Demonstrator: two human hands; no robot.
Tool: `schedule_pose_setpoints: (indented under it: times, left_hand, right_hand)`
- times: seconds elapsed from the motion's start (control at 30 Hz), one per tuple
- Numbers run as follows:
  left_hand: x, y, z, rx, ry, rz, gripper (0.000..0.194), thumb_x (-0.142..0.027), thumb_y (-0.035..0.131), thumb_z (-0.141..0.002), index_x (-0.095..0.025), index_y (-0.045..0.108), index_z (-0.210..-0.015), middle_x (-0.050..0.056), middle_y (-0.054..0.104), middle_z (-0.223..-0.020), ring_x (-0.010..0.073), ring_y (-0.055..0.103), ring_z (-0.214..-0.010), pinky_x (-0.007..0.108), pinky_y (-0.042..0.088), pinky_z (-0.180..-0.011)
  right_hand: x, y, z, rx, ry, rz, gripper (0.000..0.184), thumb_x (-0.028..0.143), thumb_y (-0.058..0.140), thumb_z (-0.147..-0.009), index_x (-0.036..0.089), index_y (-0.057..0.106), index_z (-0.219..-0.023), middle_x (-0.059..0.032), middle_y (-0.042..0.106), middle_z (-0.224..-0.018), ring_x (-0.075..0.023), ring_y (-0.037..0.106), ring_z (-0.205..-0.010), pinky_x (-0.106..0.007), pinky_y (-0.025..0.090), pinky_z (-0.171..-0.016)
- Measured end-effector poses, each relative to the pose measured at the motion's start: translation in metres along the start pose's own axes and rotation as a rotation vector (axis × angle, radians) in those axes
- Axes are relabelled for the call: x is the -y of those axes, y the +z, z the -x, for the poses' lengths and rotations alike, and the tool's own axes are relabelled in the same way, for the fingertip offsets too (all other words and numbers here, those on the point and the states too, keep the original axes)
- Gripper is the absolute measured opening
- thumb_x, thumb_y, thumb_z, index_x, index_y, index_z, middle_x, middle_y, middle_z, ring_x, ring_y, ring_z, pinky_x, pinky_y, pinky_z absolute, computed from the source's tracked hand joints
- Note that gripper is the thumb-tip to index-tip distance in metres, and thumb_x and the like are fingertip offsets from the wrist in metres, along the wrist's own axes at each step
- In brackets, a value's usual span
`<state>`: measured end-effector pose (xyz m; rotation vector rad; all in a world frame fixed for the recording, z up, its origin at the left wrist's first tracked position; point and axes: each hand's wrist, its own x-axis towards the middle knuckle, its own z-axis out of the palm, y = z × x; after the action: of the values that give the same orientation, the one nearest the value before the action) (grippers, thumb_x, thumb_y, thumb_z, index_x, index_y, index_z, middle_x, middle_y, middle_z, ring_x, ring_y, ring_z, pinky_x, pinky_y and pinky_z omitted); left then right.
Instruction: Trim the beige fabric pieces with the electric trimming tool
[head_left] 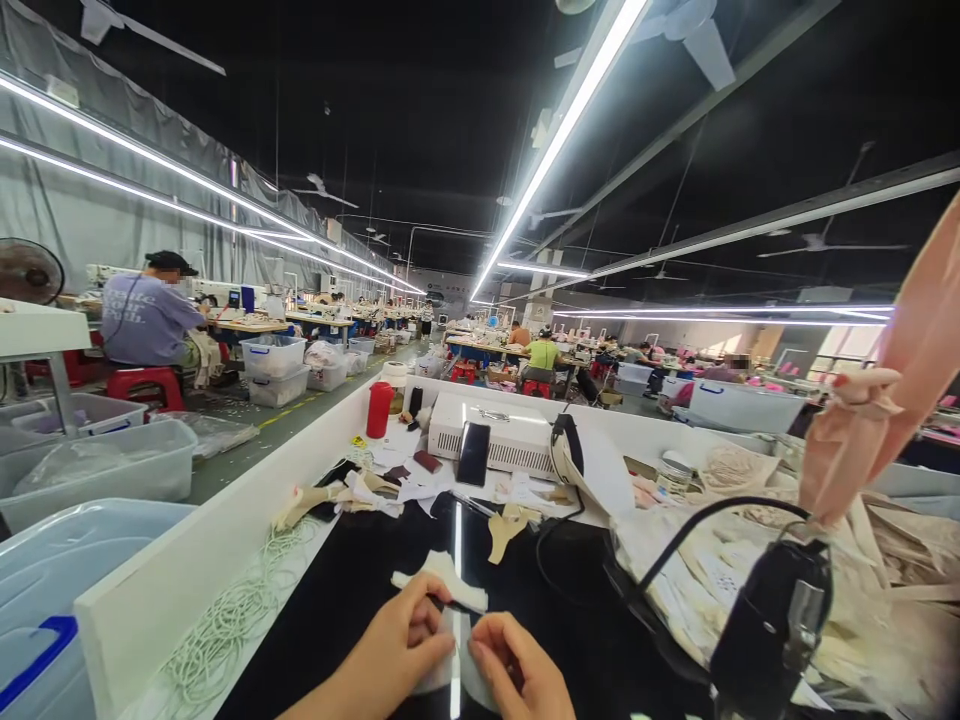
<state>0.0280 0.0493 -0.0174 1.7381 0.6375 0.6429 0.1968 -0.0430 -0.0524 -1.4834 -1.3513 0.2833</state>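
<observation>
My left hand (401, 640) has its fingers curled in a pinch over the glossy black work surface (322, 620). Opposite it, my right hand (525, 668) also pinches, thumb against forefinger. A thin, translucent pale piece (478, 685) shows between and below the two hands, and both appear to grip it; its exact kind is unclear. Just beyond my left fingertips lies a white cut fabric piece (446, 577), touching or nearly touching the forefinger. Farther off, a cream fabric piece (508, 530) lies on the black surface.
A phone (473, 455) leans on a white machine box (491, 425). Pale green cord (225, 625) lies along the left white wall (187, 550). At right are a black hanging device (772, 620), its cable, and fabric heaps (675, 590). A red cup (379, 410) stands behind; people sew farther away.
</observation>
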Motion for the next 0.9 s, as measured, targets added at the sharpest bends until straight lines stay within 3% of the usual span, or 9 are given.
schedule_pose_setpoints:
  times: [0.13,0.37,0.63,0.9]
  left_hand:
    - [-0.004,-0.01,-0.025,-0.078,-0.006,-0.068,0.036,-0.038,0.055,-0.08,-0.024,0.043,-0.111,-0.005,0.056,-0.081,0.0136,0.056,-0.055,0.022,0.04,-0.046]
    - [0.0,-0.031,-0.054,-0.186,0.05,-0.4,0.02,-0.023,0.056,-0.087,-0.024,0.05,-0.106,-0.004,0.062,-0.083,0.0168,0.06,-0.07,0.028,0.044,-0.069]
    - [0.007,-0.029,-0.056,-0.162,0.036,-0.776,0.016,-0.015,0.054,-0.092,-0.024,0.054,-0.104,-0.001,0.066,-0.092,0.0203,0.067,-0.086,0.029,0.045,-0.079]
    - [0.009,-0.027,-0.061,-0.138,0.006,-0.957,0.019,-0.013,0.06,-0.093,-0.021,0.06,-0.111,0.001,0.069,-0.096,0.0225,0.068,-0.091,0.03,0.045,-0.078]
  right_hand:
    - [0.006,-0.001,-0.027,-0.019,-0.007,0.021,0.025,0.044,0.055,-0.094,0.025,0.066,-0.081,0.0011,0.065,-0.075,-0.0179,0.061,-0.068,-0.024,0.045,-0.063]
    - [0.011,0.012,-0.065,-0.009,-0.042,0.169,0.018,0.031,0.053,-0.095,0.025,0.062,-0.08,0.001,0.067,-0.077,-0.019,0.064,-0.071,-0.025,0.047,-0.065]
    - [-0.002,0.028,-0.073,0.016,-0.063,0.435,0.013,0.016,0.056,-0.094,0.026,0.064,-0.091,0.0001,0.072,-0.084,-0.0219,0.071,-0.078,-0.028,0.046,-0.068]
    - [-0.004,0.038,-0.072,0.045,-0.126,0.68,0.019,0.003,0.061,-0.092,0.021,0.069,-0.092,-0.0056,0.073,-0.087,-0.0288,0.071,-0.084,-0.037,0.047,-0.073]
